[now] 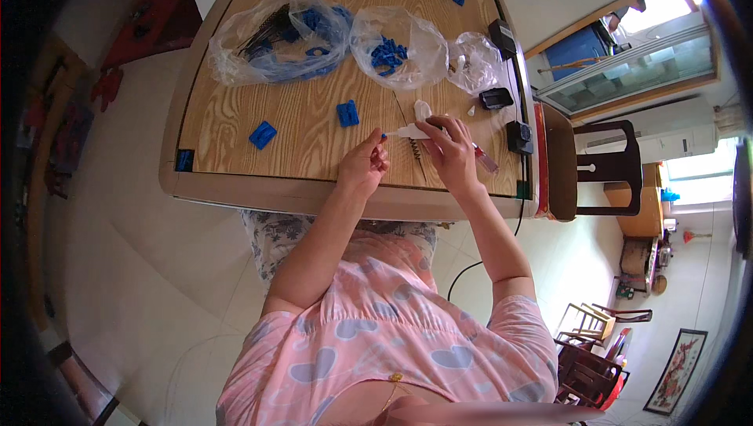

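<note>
From where I stand, the left hand [365, 163] has thumb and finger closed in a pinch on a tiny blue piece [384, 137], above the near edge of the counter [306, 163]. The right hand [449, 151] curls around a white bottle [412, 132], its narrow tip aimed at that piece. Too hard a squeeze could wet the fingertips; a loose pinch could drop something so small. Just beneath, a black spiral brush [416, 150] might catch a stray drip. Farther off, a nudge could tip the open clear bag [426, 40], scattering the blue bits [388, 55] inside.
</note>
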